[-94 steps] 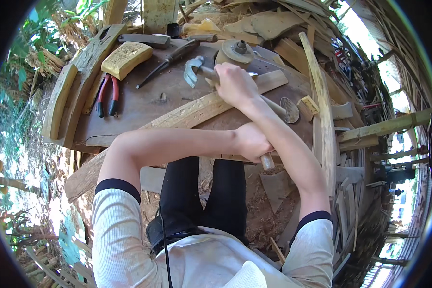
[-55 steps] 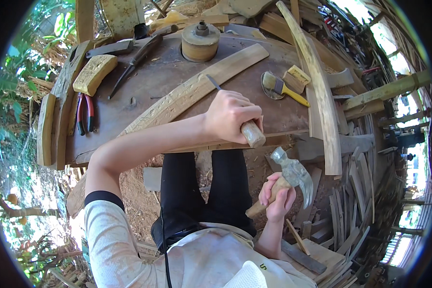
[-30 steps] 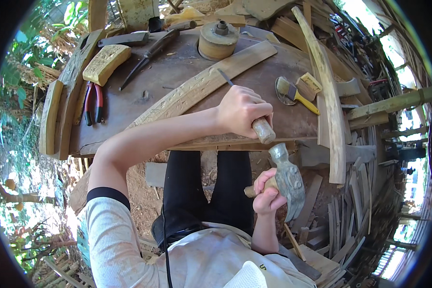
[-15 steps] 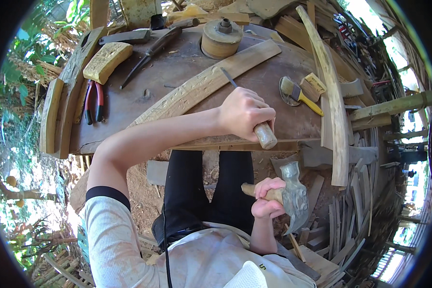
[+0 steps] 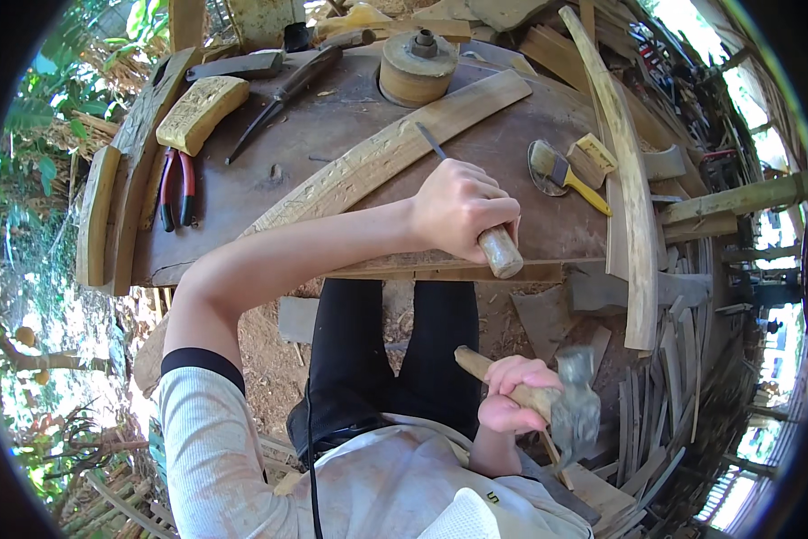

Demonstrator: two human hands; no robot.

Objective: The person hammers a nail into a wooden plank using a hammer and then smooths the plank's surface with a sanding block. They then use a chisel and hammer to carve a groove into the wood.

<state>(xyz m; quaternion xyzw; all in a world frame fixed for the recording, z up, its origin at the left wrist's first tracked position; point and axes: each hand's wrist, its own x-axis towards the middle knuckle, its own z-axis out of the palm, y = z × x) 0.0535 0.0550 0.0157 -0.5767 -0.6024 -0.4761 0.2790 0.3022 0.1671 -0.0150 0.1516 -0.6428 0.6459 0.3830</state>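
Observation:
My left hand (image 5: pixel 464 211) is closed around a chisel (image 5: pixel 501 252), whose wooden handle end sticks out toward me. The narrow metal blade points away and left, its tip at the surface of a long wooden plank (image 5: pixel 337 184) with rough cut marks. My left forearm hides part of the plank's near end. Lower right, clear of the bench, my right hand (image 5: pixel 515 395) grips a claw hammer (image 5: pixel 577 415) close under its head. The wooden hammer handle points left, and the metal head is smeared by motion.
On the wooden bench (image 5: pixel 188 258) lie red-handled pliers (image 5: pixel 186 190), a knife (image 5: pixel 283 94), a wood block (image 5: pixel 202 112) and a yellow-handled brush (image 5: pixel 584 190). A round wooden piece (image 5: pixel 417 70) stands at the back. A long curved pole (image 5: pixel 633 216) runs along the right; wood strips lie beyond.
My right hand and the hammer have moved a little right and down, and the hammer has turned slightly. The left hand stays on the chisel at the same spot on the plank.

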